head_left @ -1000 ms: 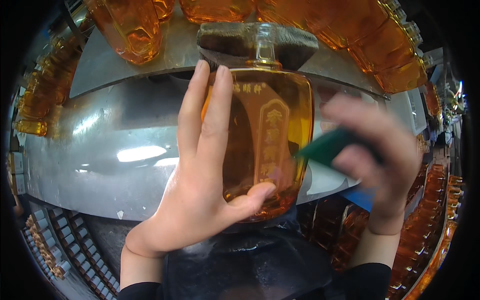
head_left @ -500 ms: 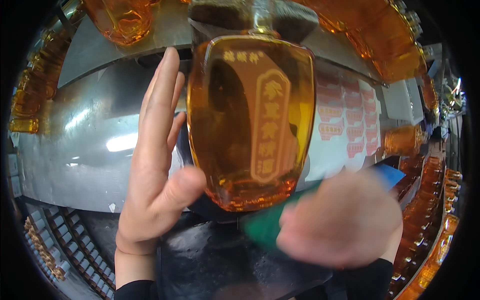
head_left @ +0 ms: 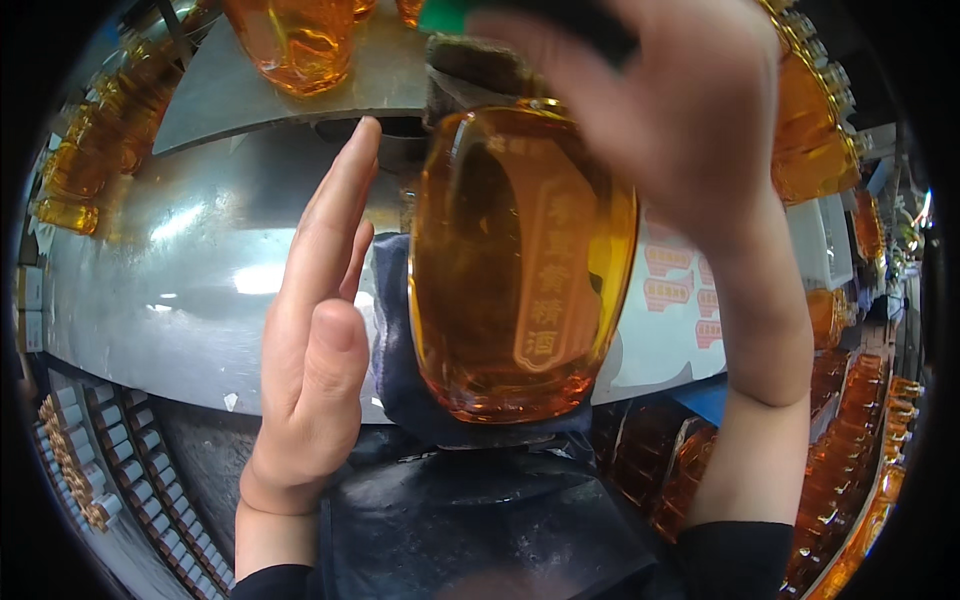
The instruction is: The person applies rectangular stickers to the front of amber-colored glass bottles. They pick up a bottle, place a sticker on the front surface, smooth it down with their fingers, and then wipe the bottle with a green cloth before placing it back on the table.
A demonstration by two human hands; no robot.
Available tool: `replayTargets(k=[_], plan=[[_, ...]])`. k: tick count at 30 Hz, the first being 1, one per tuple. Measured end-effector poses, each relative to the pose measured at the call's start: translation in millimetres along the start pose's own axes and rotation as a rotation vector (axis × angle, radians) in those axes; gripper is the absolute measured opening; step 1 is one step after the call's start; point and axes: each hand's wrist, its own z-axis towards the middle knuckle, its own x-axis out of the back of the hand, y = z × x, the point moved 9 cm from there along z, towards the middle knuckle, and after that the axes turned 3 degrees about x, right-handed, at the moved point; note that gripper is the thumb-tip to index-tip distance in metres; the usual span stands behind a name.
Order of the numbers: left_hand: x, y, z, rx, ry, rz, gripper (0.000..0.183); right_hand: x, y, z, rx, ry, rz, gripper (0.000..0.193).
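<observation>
Left hand (head_left: 315,350) stands flat and released beside the amber liquor bottle (head_left: 520,265); right hand (head_left: 670,110), blurred, grips a green tool (head_left: 450,14) above the bottle's top.

right hand (head_left: 660,110) now above bottle (head_left: 520,260)

Both hands are bare, without gloves or rings. The left hand (head_left: 310,370) and the right hand (head_left: 660,100) have bare forearms, and 2 black sleeve cuffs end near the wrists.
</observation>
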Motion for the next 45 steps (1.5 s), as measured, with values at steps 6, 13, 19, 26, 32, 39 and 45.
replayTargets(k=[6, 13, 19, 26, 32, 39, 45], plan=[[11, -10, 6, 0.025, 0.053, 0.017, 0.093, -4, -45, -65, -0.113, -0.342, 0.271, 0.011], [5, -11, 5, -0.018, -0.009, -0.024, 0.087, 27, -80, -71, 0.087, -0.055, 0.317, 0.012], [-5, -13, 10, 0.0, -0.019, -0.113, 0.078, 26, -54, -58, -0.221, -0.105, 0.329, 0.009], [-1, -42, 28, 0.283, -0.101, -0.396, 0.07, 63, -86, -61, 0.053, 0.02, 0.711, 0.018], [-62, 55, -8, -0.106, -0.601, -0.185, 0.098, 81, 4, -27, -0.517, -0.253, 0.447, 0.034], [88, 1, -1, -0.215, -0.006, -0.209, 0.046, 62, -51, 66, -0.253, -0.147, 0.484, 0.017], [325, -90, 46, -0.211, 0.856, 0.207, 0.046, 9, -29, 183, -0.161, -0.017, 0.174, 0.024]])
